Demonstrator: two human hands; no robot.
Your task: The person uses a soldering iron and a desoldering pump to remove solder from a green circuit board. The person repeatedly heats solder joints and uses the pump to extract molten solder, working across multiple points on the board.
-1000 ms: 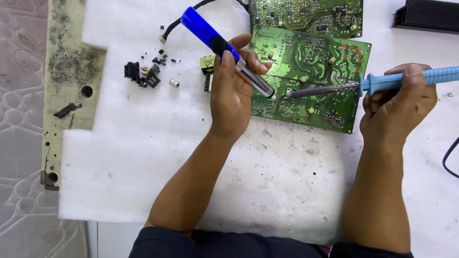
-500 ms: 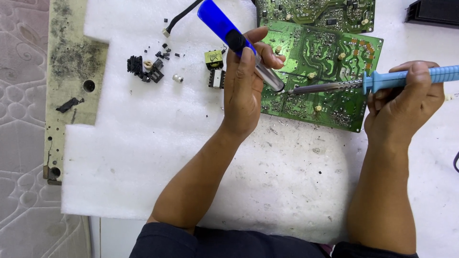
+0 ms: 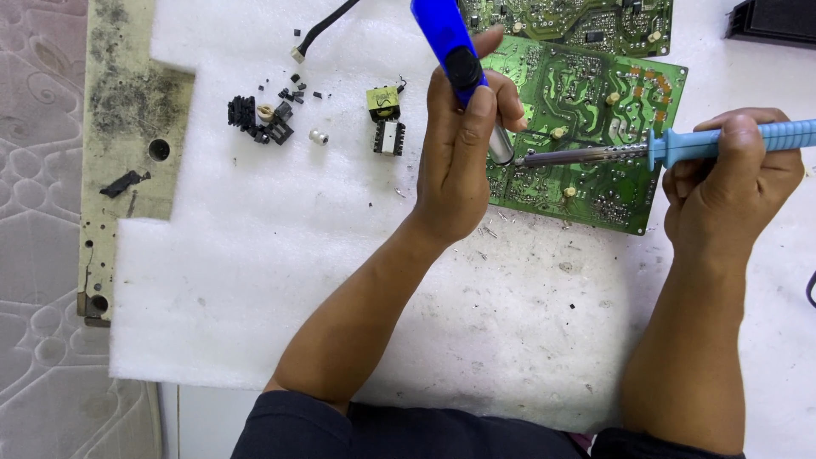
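Both tools sit nearly where they were: my left hand [image 3: 459,161] holds the blue desoldering pump [image 3: 455,51] tight, my right hand [image 3: 731,183] clasps the soldering iron [image 3: 663,151], tips meeting on the green circuit board [image 3: 595,170].

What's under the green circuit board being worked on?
The green circuit board lies solder side up on white foam sheet. Its top edge meets a second board; any overlap is unclear. Its underside components are hidden.
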